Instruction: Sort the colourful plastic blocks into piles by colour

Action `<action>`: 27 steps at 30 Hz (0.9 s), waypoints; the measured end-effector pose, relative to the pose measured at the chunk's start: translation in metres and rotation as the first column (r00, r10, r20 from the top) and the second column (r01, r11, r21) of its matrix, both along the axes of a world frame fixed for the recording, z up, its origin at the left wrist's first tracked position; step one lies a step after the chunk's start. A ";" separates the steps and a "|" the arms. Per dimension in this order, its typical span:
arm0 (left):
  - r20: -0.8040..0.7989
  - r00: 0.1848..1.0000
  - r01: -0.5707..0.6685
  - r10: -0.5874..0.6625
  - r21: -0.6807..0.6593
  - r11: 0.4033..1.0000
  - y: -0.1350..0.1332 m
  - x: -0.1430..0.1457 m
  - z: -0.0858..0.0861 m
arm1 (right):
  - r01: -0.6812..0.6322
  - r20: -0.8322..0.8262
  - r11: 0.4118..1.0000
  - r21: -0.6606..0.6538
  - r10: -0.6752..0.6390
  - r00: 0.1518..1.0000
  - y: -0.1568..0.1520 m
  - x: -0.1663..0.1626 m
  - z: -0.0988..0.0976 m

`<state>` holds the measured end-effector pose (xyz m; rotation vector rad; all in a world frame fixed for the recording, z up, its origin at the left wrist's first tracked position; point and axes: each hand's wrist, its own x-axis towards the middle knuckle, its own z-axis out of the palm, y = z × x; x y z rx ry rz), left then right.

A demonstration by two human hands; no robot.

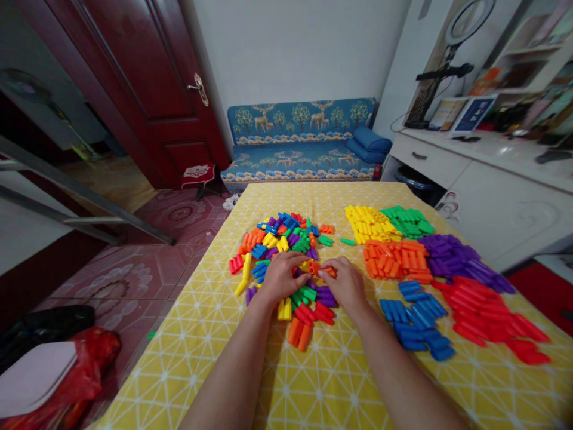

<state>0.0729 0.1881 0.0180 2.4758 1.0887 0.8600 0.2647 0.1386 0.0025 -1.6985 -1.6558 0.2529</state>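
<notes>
A mixed heap of small plastic pieces (286, 245) in many colours lies on the yellow patterned tablecloth (313, 382). My left hand (280, 276) rests on the heap's near side with its fingers curled over pieces. My right hand (344, 283) sits beside it, fingers bent, and orange pieces (320, 269) show between the two hands' fingertips. Red, orange and purple pieces lie just under and in front of both hands. What exactly each hand pinches is partly hidden.
Sorted piles lie to the right: yellow (367, 222), green (408, 221), orange (396, 260), purple (461, 258), blue (418, 319), red (487, 313). A blue sofa (299, 140) and dark red door (147, 83) stand behind. A white cabinet (501, 191) is at right. Bags (58, 370) lie on the floor at left.
</notes>
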 end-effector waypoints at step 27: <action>-0.013 1.000 -0.004 0.004 -0.033 0.999 -0.002 0.000 0.007 | 0.146 -0.309 0.988 -0.044 -0.152 0.939 -0.066 0.150 0.002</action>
